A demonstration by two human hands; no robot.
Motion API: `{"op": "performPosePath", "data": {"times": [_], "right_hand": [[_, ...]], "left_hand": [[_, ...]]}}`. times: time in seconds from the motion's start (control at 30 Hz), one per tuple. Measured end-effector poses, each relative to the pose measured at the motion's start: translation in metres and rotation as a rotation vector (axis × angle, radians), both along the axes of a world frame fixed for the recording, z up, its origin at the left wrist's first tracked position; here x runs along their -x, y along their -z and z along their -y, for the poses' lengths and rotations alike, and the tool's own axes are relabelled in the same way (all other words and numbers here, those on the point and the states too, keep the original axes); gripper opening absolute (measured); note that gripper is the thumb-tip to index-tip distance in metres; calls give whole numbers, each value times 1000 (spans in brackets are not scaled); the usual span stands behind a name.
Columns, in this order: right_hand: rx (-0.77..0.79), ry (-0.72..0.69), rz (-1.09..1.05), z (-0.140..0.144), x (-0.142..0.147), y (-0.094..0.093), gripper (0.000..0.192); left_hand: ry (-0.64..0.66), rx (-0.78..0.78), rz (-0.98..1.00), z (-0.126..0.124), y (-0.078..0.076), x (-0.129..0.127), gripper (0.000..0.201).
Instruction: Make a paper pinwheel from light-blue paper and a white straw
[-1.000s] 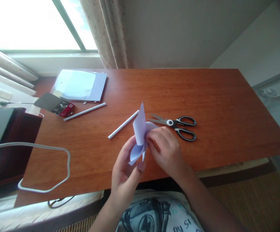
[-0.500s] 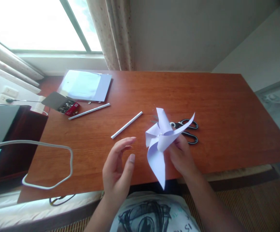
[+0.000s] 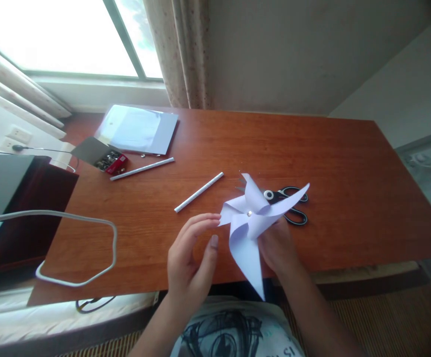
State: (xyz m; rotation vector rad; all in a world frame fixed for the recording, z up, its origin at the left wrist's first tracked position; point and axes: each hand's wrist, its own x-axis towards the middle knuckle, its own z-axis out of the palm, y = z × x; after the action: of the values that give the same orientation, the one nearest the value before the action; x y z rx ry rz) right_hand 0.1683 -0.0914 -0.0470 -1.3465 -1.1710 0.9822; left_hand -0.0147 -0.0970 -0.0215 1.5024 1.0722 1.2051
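A pale lilac paper pinwheel [image 3: 250,228] with a small pin at its centre is held up over the near edge of the wooden table [image 3: 342,163]. My right hand [image 3: 278,248] grips it from behind, mostly hidden by the paper. My left hand [image 3: 191,258] is open, fingers apart, with its fingertips at the pinwheel's left blade. Black-handled scissors [image 3: 292,203] lie on the table just behind the pinwheel, partly hidden by a blade.
A short white stick [image 3: 198,192] lies left of the pinwheel and a longer one [image 3: 141,168] farther left. A box of small metal bits [image 3: 104,157] and a sheet of paper [image 3: 137,130] sit at the far left. A white cable [image 3: 74,248] loops over the left edge.
The pinwheel went from folded between both hands to spread open in my right hand. My left hand let go, drew back, then reached to the left blade.
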Motion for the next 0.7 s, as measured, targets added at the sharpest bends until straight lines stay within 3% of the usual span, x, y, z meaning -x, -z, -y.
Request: {"op": "performPosePath", "data": {"times": [0.33, 0.57, 0.7], "right_hand": [[-46, -31, -44, 6, -10, -11, 3], [-43, -58, -23, 2, -18, -18, 15], [-23, -76, 29, -3, -23, -27, 16]], "left_hand": [[56, 16, -26, -8, -1, 4, 25], [-17, -105, -393, -61, -2, 15, 20], [26, -119, -372, -77, -15, 8, 14]]}}
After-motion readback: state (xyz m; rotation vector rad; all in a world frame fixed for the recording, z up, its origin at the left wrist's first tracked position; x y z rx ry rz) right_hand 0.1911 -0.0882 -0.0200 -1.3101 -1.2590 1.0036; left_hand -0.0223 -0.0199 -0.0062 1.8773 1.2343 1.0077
